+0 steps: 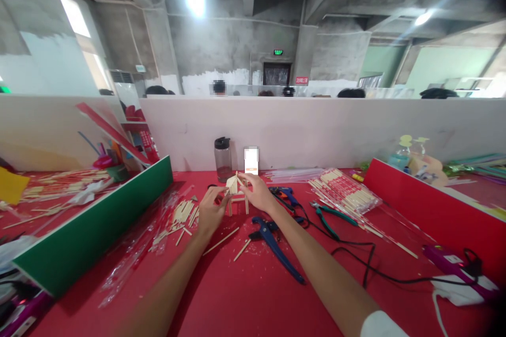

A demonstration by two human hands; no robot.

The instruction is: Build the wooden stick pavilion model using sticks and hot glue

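A small model built of wooden sticks, with a peaked top and legs, stands upright at the middle of the red table. My left hand is closed with thumb and fingertips pinching its left side. My right hand reaches over from the right, its fingertips pressed on the upper right of the model near the peak. The fingers partly cover the model. Short cut sticks lie in a pile left of my left hand. Below my right hand lies a blue-handled cutter, and two loose sticks rest before the model.
Behind the model stand a bottle and a lit phone. To the right lie a glue gun with a black cable, green-handled pliers and packed chopsticks. Green and red dividers flank the workspace. People's heads show beyond the partition.
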